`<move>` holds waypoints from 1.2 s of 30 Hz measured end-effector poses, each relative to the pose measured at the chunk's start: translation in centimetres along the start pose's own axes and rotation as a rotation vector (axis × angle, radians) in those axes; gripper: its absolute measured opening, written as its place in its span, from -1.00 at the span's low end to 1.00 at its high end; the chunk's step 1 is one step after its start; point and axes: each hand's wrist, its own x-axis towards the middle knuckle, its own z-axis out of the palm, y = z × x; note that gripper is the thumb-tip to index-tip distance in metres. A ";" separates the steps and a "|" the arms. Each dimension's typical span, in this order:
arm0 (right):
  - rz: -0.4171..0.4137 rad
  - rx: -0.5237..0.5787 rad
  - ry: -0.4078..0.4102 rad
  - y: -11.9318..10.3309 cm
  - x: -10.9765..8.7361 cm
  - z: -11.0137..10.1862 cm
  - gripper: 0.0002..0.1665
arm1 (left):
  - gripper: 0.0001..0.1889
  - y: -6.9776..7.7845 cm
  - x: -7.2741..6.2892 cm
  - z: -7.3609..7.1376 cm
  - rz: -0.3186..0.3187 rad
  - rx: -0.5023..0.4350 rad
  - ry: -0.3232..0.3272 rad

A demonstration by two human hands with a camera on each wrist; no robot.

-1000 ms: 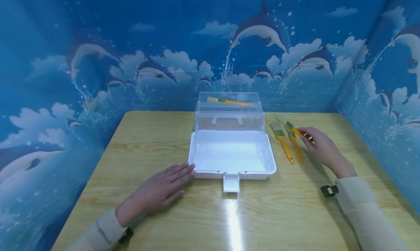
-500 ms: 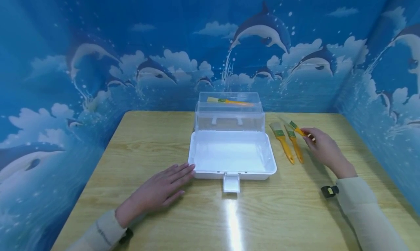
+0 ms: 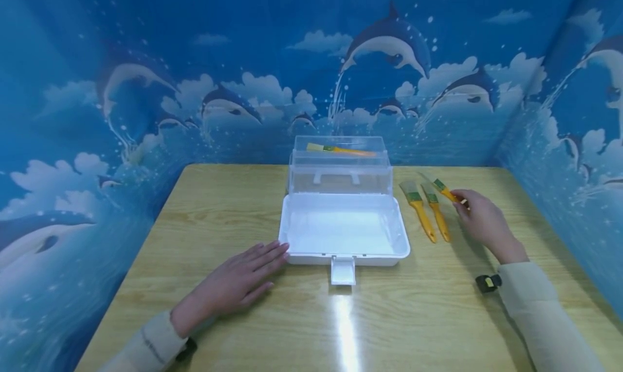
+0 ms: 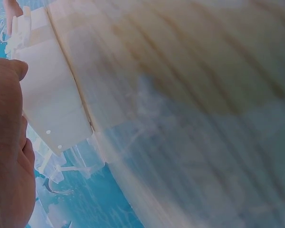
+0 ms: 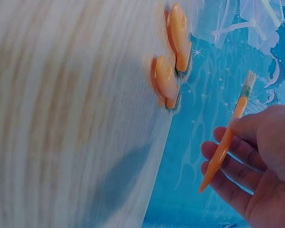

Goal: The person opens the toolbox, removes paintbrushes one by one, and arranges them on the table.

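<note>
One slim paintbrush [image 5: 223,147], orange handle, green ferrule, pale bristles: held aloft in your right fingers [image 5: 240,175], tip toward the surface's [image 3: 229,210] far edge. One white box [image 3: 343,226], translucent lid [image 3: 336,180] raised: mid-width, toward the far edge; your left fingers [image 3: 272,253] touch its near left corner. Two brushes [image 3: 423,218], similar: lying right of it, bristles toward the far edge.

Legible text: none. No label, brand, number or sign can be read in the head view or in either wrist view.
</note>
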 end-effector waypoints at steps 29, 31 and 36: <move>0.131 -0.051 -0.086 1.4 -0.3 0.5 -0.58 | -0.28 0.0 0.0 0.1 0.000 0.004 -0.008; 0.148 -0.055 -0.089 1.5 -0.3 0.5 -0.58 | -0.28 0.1 0.1 0.1 -0.004 0.002 -0.011; 0.192 -0.054 -0.117 1.5 -0.3 0.5 -0.57 | -0.29 0.1 0.0 0.0 -0.012 0.003 -0.022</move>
